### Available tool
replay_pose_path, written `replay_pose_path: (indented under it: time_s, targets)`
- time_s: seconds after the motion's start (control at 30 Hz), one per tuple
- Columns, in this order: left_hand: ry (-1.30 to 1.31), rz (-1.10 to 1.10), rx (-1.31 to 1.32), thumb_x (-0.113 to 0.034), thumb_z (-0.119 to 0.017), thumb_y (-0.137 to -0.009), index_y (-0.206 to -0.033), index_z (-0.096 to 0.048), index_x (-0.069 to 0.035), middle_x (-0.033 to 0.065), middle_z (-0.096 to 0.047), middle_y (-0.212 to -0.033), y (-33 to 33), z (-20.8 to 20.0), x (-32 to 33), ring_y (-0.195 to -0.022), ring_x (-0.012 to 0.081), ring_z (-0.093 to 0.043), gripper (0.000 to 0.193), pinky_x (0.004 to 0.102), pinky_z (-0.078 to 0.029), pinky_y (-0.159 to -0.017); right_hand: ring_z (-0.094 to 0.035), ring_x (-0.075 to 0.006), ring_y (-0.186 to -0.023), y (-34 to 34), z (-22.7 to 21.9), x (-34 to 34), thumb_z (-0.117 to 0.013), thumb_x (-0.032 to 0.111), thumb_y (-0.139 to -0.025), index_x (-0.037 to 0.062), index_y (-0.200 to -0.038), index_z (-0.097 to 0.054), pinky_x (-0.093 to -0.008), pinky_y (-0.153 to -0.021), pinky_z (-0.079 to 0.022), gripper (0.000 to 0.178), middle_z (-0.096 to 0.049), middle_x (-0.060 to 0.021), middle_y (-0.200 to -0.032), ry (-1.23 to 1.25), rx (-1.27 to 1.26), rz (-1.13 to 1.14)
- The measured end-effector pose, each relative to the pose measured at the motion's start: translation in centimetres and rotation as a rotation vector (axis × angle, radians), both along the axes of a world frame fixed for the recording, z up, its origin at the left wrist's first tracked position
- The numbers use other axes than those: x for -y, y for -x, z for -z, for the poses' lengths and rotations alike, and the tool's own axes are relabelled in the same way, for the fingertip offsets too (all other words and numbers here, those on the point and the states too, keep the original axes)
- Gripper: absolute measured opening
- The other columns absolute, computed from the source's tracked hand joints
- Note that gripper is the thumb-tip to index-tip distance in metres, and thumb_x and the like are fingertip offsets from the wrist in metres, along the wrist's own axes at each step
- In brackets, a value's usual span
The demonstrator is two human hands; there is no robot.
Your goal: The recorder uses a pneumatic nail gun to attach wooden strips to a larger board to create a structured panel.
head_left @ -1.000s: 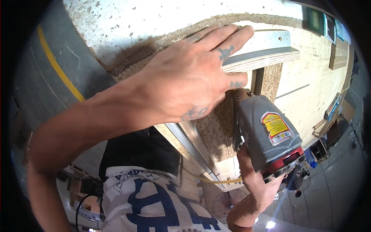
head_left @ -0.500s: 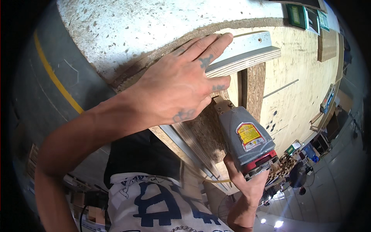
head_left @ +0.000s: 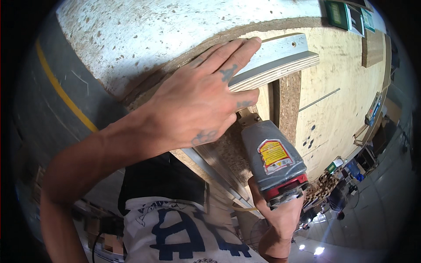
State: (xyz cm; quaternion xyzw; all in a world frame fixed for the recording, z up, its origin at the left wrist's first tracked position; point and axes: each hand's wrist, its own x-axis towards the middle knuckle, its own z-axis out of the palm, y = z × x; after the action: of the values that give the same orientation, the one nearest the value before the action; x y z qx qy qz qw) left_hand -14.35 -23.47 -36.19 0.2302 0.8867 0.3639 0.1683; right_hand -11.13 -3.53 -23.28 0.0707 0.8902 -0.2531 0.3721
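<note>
My left hand grips an L-shaped wooden strip, its long fingers laid over the pale upright face and its thumb against the layered plywood edge. Part of the strip is hidden under the palm. A grey nail gun with a yellow-and-red label sits in my right hand, which wraps its handle from below. Its metal nose is close to my left thumb, at the strip's near side. Whether the nose touches the wood I cannot tell. Below it runs a chipboard piece, partly covered by the gun and hand.
A pale plywood surface lies under the work, with a thin rod on it. A worn white board curves along the far side. Green boxes stand at the far right, beside a wood block.
The nail gun and my right hand have shifted slightly left. My left hand keeps its hold on the strip, which looks nearly unmoved.
</note>
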Motion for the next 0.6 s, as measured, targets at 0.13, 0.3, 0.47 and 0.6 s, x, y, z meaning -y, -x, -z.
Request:
replay_pose_path:
  time_s: [0.13, 0.3, 0.47, 0.6]
  targets:
    - [-0.185, -0.036, 0.011, -0.008, -0.061, -0.078, -0.124, -0.071, -0.003, 0.0278, -0.022, -0.163, 0.0, 0.3, 0.9, -0.148, 0.0410, -0.031, 0.048, 0.0422, -0.035, -0.118, -0.074, -0.0346, -0.077, 0.5, -0.3, -0.1, -0.086, 0.010, -0.064, 0.0016, -0.112, -0.064, -0.0377, -0.071, -0.056, 0.053, -0.072, -0.0168, -0.082, 0.015, -0.019, -0.139]
    - [-0.177, -0.004, 0.015, -0.006, -0.059, -0.073, -0.128, -0.069, 0.002, 0.0304, -0.024, -0.162, 0.6, -0.3, 1.2, -0.144, 0.0441, -0.037, 0.056, 0.0438, -0.038, -0.115, -0.059, -0.0328, -0.097, -0.9, -0.8, -0.7, -0.091, 0.023, -0.058, 0.0009, -0.106, -0.065, -0.0415, -0.086, -0.048, 0.058, -0.060, -0.0192, -0.104, -0.078, 0.280, 0.207]
    - [-0.184, 0.034, 0.027, -0.006, -0.063, -0.073, -0.131, -0.067, -0.002, 0.0322, -0.024, -0.161, 1.1, -0.7, 1.7, -0.144, 0.0454, -0.038, 0.059, 0.0456, -0.038, -0.115, -0.058, -0.0374, -0.094, -1.5, -0.1, -0.4, -0.087, 0.021, -0.060, 0.0043, -0.101, -0.069, -0.0440, -0.086, -0.047, 0.048, -0.067, -0.0169, -0.092, -0.119, 0.133, 0.024]
    - [-0.171, 0.024, 0.011, -0.008, -0.063, -0.076, -0.132, -0.067, -0.002, 0.0322, -0.023, -0.162, 0.9, -0.6, 1.7, -0.143, 0.0446, -0.039, 0.057, 0.0455, -0.040, -0.114, -0.059, -0.0366, -0.092, -0.5, -0.4, 0.4, -0.089, 0.020, -0.058, 0.0032, -0.105, -0.068, -0.0431, -0.087, -0.048, 0.054, -0.066, -0.0175, -0.095, -0.126, 0.228, 0.063]
